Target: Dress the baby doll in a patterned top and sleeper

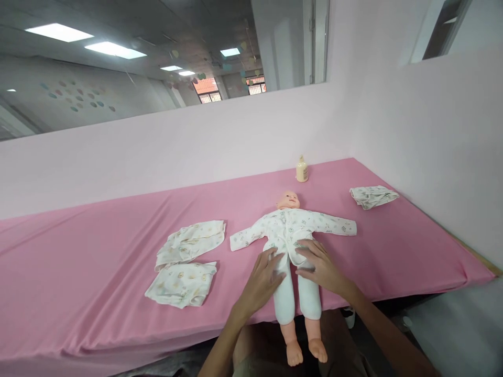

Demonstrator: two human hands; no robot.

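A baby doll (pixel 288 200) lies on its back, its lower legs sticking out past the near edge of the table. It wears a white printed top (pixel 286 226) with both sleeves spread sideways, and its thighs are covered in plain white. My left hand (pixel 264 276) rests at the doll's hip on the left, fingers apart and touching the lower edge of the top. On the other hip lies my right hand (pixel 323 266), its fingers spread over the hem of the top. Neither hand grips anything that I can see.
Two folded printed cloth garments (pixel 192 240) (pixel 183 284) lie left of the doll on the pink sheet (pixel 118 251). At the back stands a cream pump bottle (pixel 302 170). Another folded garment (pixel 373 197) is at the right. Walls border the table behind and on the right; a mirror (pixel 165 52) hangs above.
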